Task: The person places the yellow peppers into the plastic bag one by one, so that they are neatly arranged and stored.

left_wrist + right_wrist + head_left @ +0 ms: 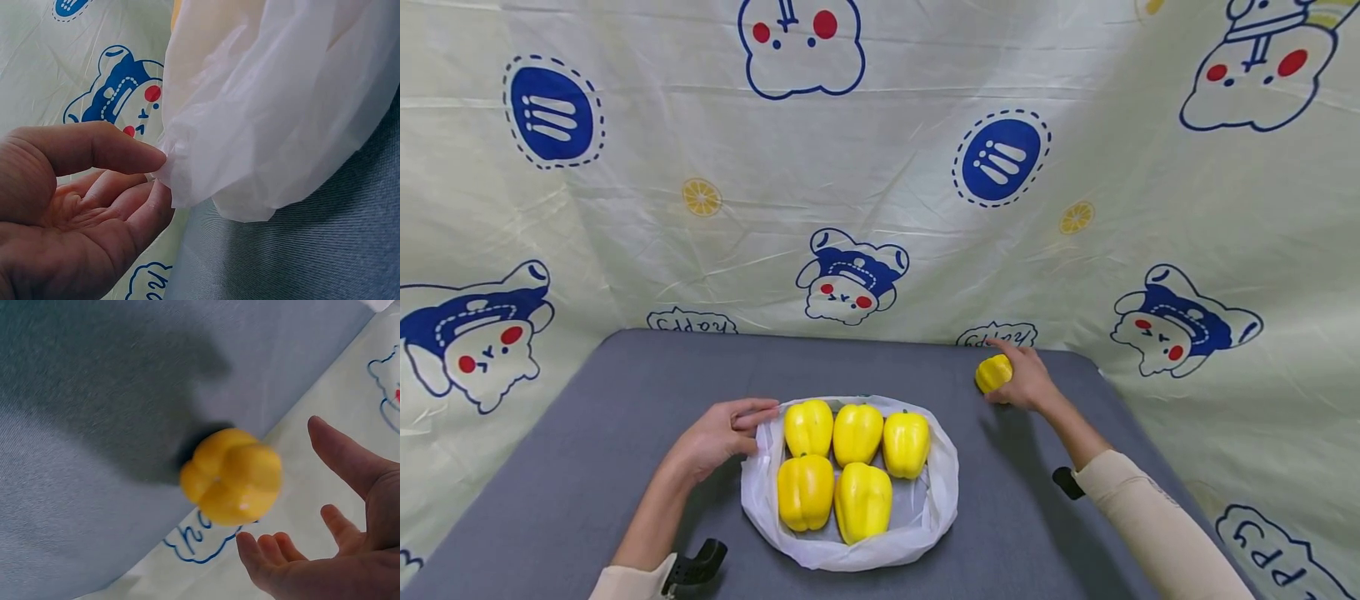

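Note:
A white plastic bag (942, 467) sits on the table with its mouth rolled wide, and several yellow bell peppers (862, 502) lie inside it. The left hand (718, 437) pinches the bag's left rim between thumb and fingers, as the left wrist view also shows at the thin plastic (250, 125). Near the table's far right edge is one more yellow bell pepper (234, 478). Close beside that pepper, the right hand (1026, 379) has its thumb and fingers spread apart; in the right wrist view a gap shows between fingers and pepper.
A grey-blue cloth-covered table (655, 375) spreads beneath everything. Behind and around it hangs a pale sheet (910, 183) printed with cartoon figures. Dark bands (696, 567) are strapped on both wrists.

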`<action>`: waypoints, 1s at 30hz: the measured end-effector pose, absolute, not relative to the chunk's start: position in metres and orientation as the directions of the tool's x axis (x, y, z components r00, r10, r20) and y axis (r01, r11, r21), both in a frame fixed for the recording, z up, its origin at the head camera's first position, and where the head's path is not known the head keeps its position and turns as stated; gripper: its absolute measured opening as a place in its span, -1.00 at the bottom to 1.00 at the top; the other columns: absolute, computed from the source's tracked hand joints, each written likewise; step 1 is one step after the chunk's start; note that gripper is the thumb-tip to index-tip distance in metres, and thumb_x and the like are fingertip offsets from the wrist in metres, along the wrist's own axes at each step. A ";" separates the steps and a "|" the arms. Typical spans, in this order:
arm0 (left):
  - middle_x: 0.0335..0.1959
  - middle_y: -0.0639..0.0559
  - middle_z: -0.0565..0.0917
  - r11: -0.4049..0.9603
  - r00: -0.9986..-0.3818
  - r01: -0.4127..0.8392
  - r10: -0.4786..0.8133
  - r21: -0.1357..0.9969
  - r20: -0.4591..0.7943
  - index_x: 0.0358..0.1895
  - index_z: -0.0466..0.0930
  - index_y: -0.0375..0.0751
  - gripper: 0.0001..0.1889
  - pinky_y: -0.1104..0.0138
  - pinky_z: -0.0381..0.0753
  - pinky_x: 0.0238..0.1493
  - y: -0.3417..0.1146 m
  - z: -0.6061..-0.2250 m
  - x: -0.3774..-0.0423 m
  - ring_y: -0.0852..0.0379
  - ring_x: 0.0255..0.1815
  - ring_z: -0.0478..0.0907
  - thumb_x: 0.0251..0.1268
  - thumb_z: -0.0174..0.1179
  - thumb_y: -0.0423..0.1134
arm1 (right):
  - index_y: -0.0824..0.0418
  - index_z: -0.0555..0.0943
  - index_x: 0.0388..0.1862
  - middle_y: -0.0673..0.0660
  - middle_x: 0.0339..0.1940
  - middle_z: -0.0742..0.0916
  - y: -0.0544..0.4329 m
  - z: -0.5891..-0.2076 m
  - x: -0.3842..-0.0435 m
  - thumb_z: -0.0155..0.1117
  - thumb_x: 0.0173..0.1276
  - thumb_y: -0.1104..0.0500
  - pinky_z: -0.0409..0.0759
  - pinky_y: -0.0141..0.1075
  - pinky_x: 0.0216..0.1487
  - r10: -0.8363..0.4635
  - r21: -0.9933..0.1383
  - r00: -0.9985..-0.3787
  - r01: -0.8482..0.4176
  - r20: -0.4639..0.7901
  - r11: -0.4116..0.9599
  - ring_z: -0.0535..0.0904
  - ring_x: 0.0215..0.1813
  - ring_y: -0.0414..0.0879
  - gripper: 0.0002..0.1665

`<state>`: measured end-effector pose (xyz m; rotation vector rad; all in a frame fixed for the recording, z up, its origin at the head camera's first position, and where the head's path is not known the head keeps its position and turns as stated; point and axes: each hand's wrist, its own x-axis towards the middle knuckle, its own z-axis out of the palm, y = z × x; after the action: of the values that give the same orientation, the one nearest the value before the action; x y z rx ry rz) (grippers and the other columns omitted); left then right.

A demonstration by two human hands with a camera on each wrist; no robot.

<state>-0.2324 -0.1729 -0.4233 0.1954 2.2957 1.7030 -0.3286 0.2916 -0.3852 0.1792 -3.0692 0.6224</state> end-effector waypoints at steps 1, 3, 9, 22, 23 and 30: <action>0.43 -0.23 0.48 0.296 -0.954 -0.059 0.265 0.953 -0.141 0.44 0.38 -0.38 -0.28 0.16 0.63 0.18 -0.173 -0.423 -0.232 -0.23 0.51 0.34 0.09 0.18 -0.61 | 0.15 0.19 0.59 0.59 0.48 0.24 0.294 -0.386 -0.330 0.57 0.06 0.20 0.36 0.40 0.27 -0.110 -0.388 -0.994 -0.110 0.022 0.915 0.21 0.42 0.51 0.14; 0.42 -0.23 0.48 0.295 -0.955 -0.063 0.261 0.953 -0.144 0.44 0.38 -0.37 -0.28 0.13 0.62 0.21 -0.173 -0.423 -0.232 -0.23 0.51 0.34 0.09 0.18 -0.61 | 0.15 0.19 0.59 0.60 0.48 0.23 0.298 -0.388 -0.333 0.56 0.06 0.20 0.34 0.41 0.28 -0.117 -0.388 -0.993 -0.112 0.012 0.915 0.19 0.43 0.52 0.13; 0.42 -0.22 0.49 0.301 -0.958 -0.065 0.250 0.951 -0.144 0.44 0.39 -0.37 -0.29 0.08 0.59 0.25 -0.173 -0.422 -0.232 -0.22 0.51 0.34 0.09 0.18 -0.61 | 0.14 0.18 0.60 0.58 0.50 0.26 0.307 -0.390 -0.341 0.55 0.07 0.21 0.29 0.43 0.30 -0.127 -0.378 -0.991 -0.107 -0.029 0.919 0.14 0.47 0.53 0.14; 0.43 -0.25 0.46 0.283 -0.952 -0.048 0.277 0.958 -0.130 0.45 0.35 -0.41 -0.27 0.34 0.58 -0.07 -0.170 -0.423 -0.231 -0.22 0.47 0.37 0.08 0.17 -0.64 | 0.18 0.17 0.60 0.55 0.51 0.26 0.311 -0.398 -0.350 0.50 0.10 0.22 0.27 0.40 0.35 -0.084 -0.367 -0.994 -0.051 -0.073 0.929 0.16 0.47 0.51 0.11; 0.43 -0.25 0.46 0.284 -0.952 -0.050 0.276 0.958 -0.132 0.45 0.35 -0.41 -0.26 0.34 0.58 -0.06 -0.170 -0.423 -0.231 -0.21 0.46 0.37 0.08 0.17 -0.64 | 0.19 0.18 0.60 0.55 0.52 0.25 0.311 -0.399 -0.350 0.49 0.10 0.23 0.27 0.39 0.35 -0.084 -0.372 -0.994 -0.051 -0.074 0.927 0.16 0.47 0.51 0.10; 0.43 -0.25 0.46 0.290 -0.954 -0.058 0.267 0.955 -0.139 0.45 0.35 -0.40 -0.26 0.33 0.59 -0.03 -0.171 -0.423 -0.232 -0.23 0.48 0.36 0.07 0.17 -0.63 | 0.21 0.23 0.57 0.50 0.52 0.30 0.312 -0.403 -0.351 0.49 0.08 0.26 0.26 0.36 0.37 -0.097 -0.371 -0.993 -0.064 -0.071 0.927 0.22 0.46 0.46 0.06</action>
<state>-0.2316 -0.1711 -0.4229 0.1916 2.2901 1.7131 -0.3510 0.3120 -0.4029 0.1332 -3.1694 0.6052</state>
